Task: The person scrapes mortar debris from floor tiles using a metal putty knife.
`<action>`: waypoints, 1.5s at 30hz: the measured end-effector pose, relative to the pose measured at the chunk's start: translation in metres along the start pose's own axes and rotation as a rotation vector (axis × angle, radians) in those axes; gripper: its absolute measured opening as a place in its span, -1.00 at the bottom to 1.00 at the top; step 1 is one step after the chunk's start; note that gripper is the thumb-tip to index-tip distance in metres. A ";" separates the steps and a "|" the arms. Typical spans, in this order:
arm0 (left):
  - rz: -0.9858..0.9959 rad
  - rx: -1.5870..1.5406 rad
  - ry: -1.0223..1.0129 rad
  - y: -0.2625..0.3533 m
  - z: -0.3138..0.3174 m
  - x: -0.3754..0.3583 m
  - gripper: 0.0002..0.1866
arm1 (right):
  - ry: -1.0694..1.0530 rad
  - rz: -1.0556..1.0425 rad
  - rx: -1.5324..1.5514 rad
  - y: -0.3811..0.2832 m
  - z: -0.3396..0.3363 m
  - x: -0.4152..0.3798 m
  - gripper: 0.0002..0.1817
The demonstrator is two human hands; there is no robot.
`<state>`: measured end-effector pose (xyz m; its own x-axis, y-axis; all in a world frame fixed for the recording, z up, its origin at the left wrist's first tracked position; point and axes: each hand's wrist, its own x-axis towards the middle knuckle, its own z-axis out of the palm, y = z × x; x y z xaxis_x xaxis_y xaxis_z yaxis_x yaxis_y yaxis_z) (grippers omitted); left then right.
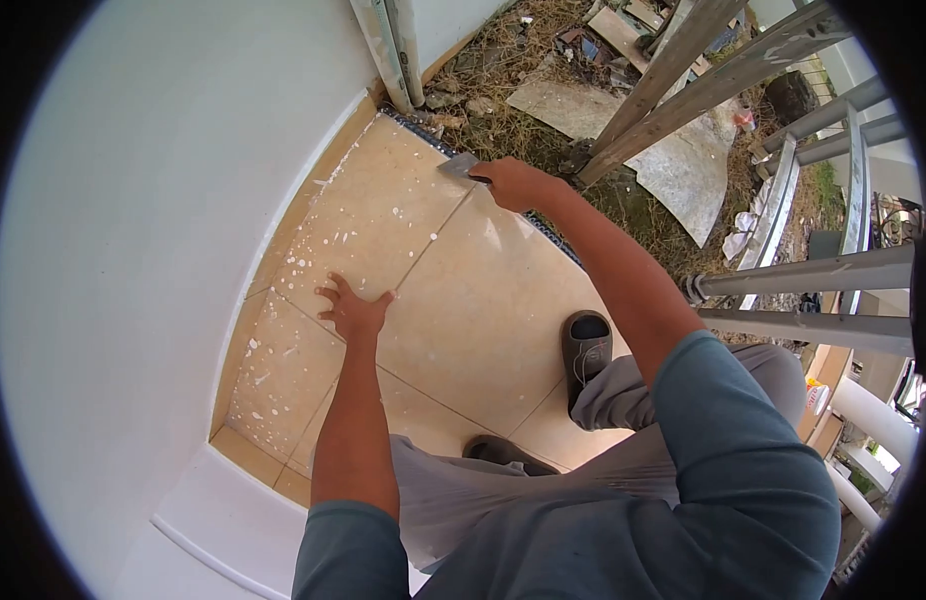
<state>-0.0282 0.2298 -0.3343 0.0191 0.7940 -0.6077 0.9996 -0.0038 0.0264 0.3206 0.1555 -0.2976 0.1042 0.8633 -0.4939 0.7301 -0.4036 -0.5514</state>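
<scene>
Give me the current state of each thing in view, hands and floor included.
Right hand: closed around the scraper handle, arm stretched forward.
Scraper: blade flat on the tile near the floor's far edge.
Left hand: fingers spread, pressed on the tile, holding nothing.
Tiled floor: flecked with white paint spots, thickest near the wall.
White wall: painted, clean.
Dark slipper: worn on the foot, flat on the tile.

This is a building site or a house under renovation, outdoors at the edge of a tiled porch. Beige floor tiles point(453, 310) at centre are speckled with white paint beside a freshly white wall point(133, 200) on the left. At upper right lie rubble and broken slabs point(673, 160) on dry grass, under metal scaffold bars point(813, 270).
</scene>
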 end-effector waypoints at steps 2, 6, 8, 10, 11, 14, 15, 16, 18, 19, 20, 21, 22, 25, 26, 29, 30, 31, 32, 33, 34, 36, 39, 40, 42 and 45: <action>0.006 0.005 -0.006 0.002 0.003 -0.002 0.43 | -0.015 0.046 -0.013 -0.006 -0.007 -0.007 -0.36; -0.002 0.030 0.002 -0.001 -0.001 0.001 0.43 | -0.007 0.010 -0.035 -0.005 -0.001 -0.001 -0.37; -0.009 0.016 -0.009 0.001 0.000 -0.003 0.42 | -0.025 0.019 -0.026 -0.001 0.000 0.002 -0.37; -0.005 0.010 -0.006 0.002 0.000 -0.002 0.42 | -0.048 0.065 -0.029 -0.008 -0.006 0.005 -0.37; 0.002 0.022 0.005 0.006 -0.002 0.004 0.43 | 0.002 0.064 -0.054 -0.010 -0.008 0.007 -0.37; -0.014 0.025 0.011 -0.002 0.004 0.005 0.43 | 0.096 -0.017 -0.077 0.001 0.019 0.013 -0.38; -0.005 0.011 0.010 -0.001 0.003 0.005 0.43 | 0.073 0.000 -0.071 0.000 0.018 0.015 -0.38; 0.007 -0.004 0.011 -0.002 0.004 0.001 0.43 | 0.052 0.019 -0.066 -0.006 0.012 0.016 -0.38; 0.000 0.011 0.012 0.006 -0.004 0.005 0.43 | 0.094 0.018 -0.089 -0.019 -0.007 0.021 -0.41; -0.015 0.027 -0.006 0.002 -0.002 -0.002 0.42 | 0.071 0.010 -0.126 -0.018 -0.003 0.017 -0.43; -0.018 0.023 -0.005 0.002 -0.002 -0.002 0.42 | 0.054 -0.002 -0.167 -0.019 -0.002 0.015 -0.45; -0.023 0.019 -0.006 0.003 -0.004 -0.002 0.42 | 0.036 -0.015 -0.208 -0.017 0.002 0.018 -0.47; -0.026 0.015 -0.011 0.003 -0.003 -0.003 0.42 | 0.091 -0.030 -0.190 -0.016 0.009 0.022 -0.47; -0.008 -0.011 0.011 0.001 0.000 -0.002 0.42 | 0.184 -0.024 -0.172 -0.024 0.018 0.021 -0.48; -0.012 -0.001 0.005 0.001 0.000 0.000 0.42 | 0.163 -0.006 -0.190 -0.030 0.019 0.019 -0.46; -0.023 -0.012 -0.012 0.003 -0.003 0.000 0.43 | 0.175 -0.007 -0.159 -0.037 0.029 0.014 -0.43; -0.020 -0.037 -0.020 0.003 -0.005 -0.003 0.45 | 0.186 -0.012 -0.132 -0.035 0.035 0.012 -0.41; -0.013 -0.059 -0.026 0.003 -0.005 -0.005 0.47 | 0.187 -0.010 -0.127 -0.032 0.036 0.014 -0.41; -0.011 -0.055 -0.029 0.002 -0.004 -0.006 0.46 | 0.192 -0.012 -0.123 -0.030 0.035 0.021 -0.40; -0.010 -0.053 -0.025 0.003 -0.004 -0.005 0.46 | 0.200 -0.020 -0.118 -0.032 0.031 0.027 -0.39; -0.007 -0.048 -0.022 0.002 -0.005 -0.004 0.46 | 0.153 -0.007 -0.143 -0.033 0.029 0.028 -0.39; -0.008 -0.039 -0.021 0.003 -0.007 -0.001 0.46 | 0.051 0.017 -0.195 -0.034 0.024 0.026 -0.38; -0.009 -0.032 -0.020 0.002 -0.003 -0.004 0.44 | 0.092 -0.016 -0.100 -0.030 0.019 0.023 -0.39; -0.006 -0.031 -0.012 0.002 -0.003 -0.004 0.44 | 0.070 -0.017 -0.139 -0.028 0.019 0.022 -0.39; 0.002 -0.036 -0.023 0.002 -0.005 -0.003 0.45 | 0.043 -0.026 -0.217 -0.029 0.018 0.027 -0.39; 0.001 -0.037 -0.016 0.001 -0.005 -0.002 0.46 | 0.100 0.016 -0.204 -0.033 0.028 0.025 -0.39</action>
<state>-0.0278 0.2318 -0.3290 0.0206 0.7844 -0.6199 0.9983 0.0180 0.0559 0.2807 0.1821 -0.3109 0.1758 0.8873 -0.4264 0.8482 -0.3564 -0.3918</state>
